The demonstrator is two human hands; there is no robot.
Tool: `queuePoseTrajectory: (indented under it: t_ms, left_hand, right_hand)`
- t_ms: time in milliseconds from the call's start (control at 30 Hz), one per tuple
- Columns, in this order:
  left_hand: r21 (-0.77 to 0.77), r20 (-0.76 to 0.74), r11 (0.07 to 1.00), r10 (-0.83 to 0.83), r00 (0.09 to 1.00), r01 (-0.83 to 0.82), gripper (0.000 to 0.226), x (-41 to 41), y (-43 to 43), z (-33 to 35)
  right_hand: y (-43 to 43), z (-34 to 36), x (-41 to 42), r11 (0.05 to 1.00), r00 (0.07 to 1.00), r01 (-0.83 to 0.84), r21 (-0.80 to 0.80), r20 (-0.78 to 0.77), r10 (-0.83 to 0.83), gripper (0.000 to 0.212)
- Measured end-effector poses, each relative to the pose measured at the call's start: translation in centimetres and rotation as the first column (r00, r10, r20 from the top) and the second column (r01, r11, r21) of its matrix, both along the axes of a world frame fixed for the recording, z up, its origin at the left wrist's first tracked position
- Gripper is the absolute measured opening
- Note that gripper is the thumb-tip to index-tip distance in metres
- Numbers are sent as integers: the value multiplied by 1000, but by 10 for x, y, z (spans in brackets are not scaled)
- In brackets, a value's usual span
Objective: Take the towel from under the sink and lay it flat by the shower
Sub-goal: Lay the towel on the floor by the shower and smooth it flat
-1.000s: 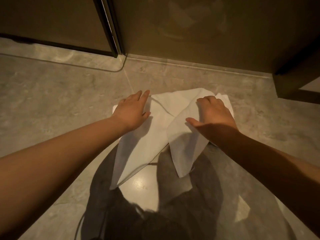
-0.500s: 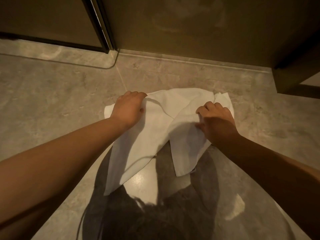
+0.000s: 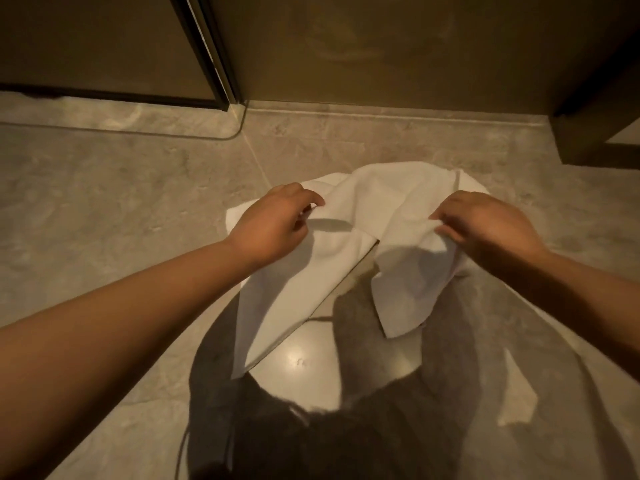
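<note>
A white towel [image 3: 388,216] lies crumpled and partly folded on the grey stone floor, just in front of the glass shower wall [image 3: 398,46]. My left hand [image 3: 273,225] pinches a fold at the towel's left side. My right hand [image 3: 485,223] grips a bunched fold at its right side and lifts it slightly off the floor. Two flaps of the towel hang toward me, one under each hand. The towel's far edge rests on the floor near the shower's low curb.
A dark-framed glass door [image 3: 207,53] stands at the upper left, with a raised floor threshold [image 3: 138,112] below it. A dark cabinet or wall base [image 3: 602,133] sits at the right. My shadow and dark clothing [image 3: 346,427] cover the near floor.
Both hands went from lying flat on the towel to closing on its folds. The towel's middle has been raised and bunched, and the view has shifted slightly closer.
</note>
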State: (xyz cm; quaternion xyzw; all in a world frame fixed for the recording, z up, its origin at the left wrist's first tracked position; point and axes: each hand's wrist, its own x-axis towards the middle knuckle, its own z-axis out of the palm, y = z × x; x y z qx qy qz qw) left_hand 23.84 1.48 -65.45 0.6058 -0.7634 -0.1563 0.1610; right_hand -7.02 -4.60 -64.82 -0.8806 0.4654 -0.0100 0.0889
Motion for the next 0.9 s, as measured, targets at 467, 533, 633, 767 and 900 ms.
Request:
queuePoseTrajectory:
  t_ms: [467,533,633,767,900]
  left_hand:
    - [192,22,927,-331,943,321,36,-26,69,-9]
    - [267,15,895,-374,927,357,37,-29,77,-14]
    - [328,23,862,-416,909,386,39,-33,86,-22]
    - [359,40,836,-459,888,416,42,-34,83,-23]
    - [214,-8,870,-453,892,444,54,-34,65,-16]
  right_hand:
    - [37,32,-68,972,973,-208,109,-74,217,20]
    - [42,27,-76,966,969,-219,134,-84,231,19]
    - [48,20,-81,952,955,-247,181,-123,271,21]
    - [49,18,-76,940,937,-285,189,-154,315,23]
    - [48,16,-53,967,970,-240,82,-16,242,29]
